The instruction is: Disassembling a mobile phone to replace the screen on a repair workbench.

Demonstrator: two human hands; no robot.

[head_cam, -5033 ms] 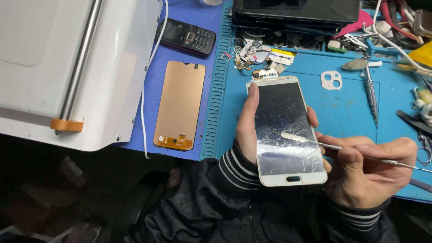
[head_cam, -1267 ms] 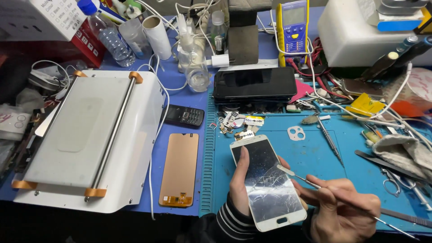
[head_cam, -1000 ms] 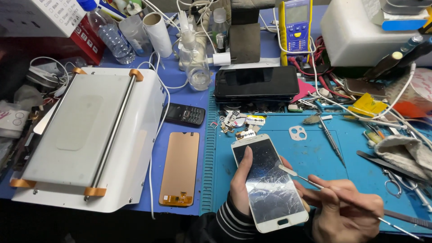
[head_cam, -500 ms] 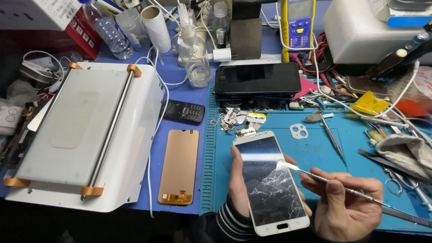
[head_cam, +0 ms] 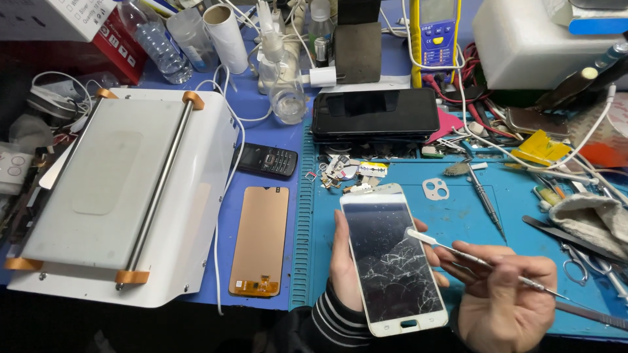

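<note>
My left hand point(head_cam: 345, 263) grips a white smartphone point(head_cam: 390, 258) with a badly cracked black screen, holding it face up over the blue work mat point(head_cam: 458, 216). My right hand point(head_cam: 504, 294) holds a thin metal pry tool point(head_cam: 481, 261) like a pen. Its flat pale tip rests on the right side of the cracked glass, about halfway up the phone.
A copper-coloured display panel point(head_cam: 260, 240) lies left of the phone, with a small black keypad phone point(head_cam: 266, 159) above it. A white screen-separator machine point(head_cam: 121, 196) fills the left. A black tablet point(head_cam: 375, 112), screwdriver point(head_cam: 485, 201), tweezers point(head_cam: 575, 238), cloth point(head_cam: 598, 219) and bottles point(head_cam: 288, 91) crowd the bench.
The view has shifted slightly. The phone sits a little more upright in my left hand, and the tool tip has stayed on the right side of the screen.
</note>
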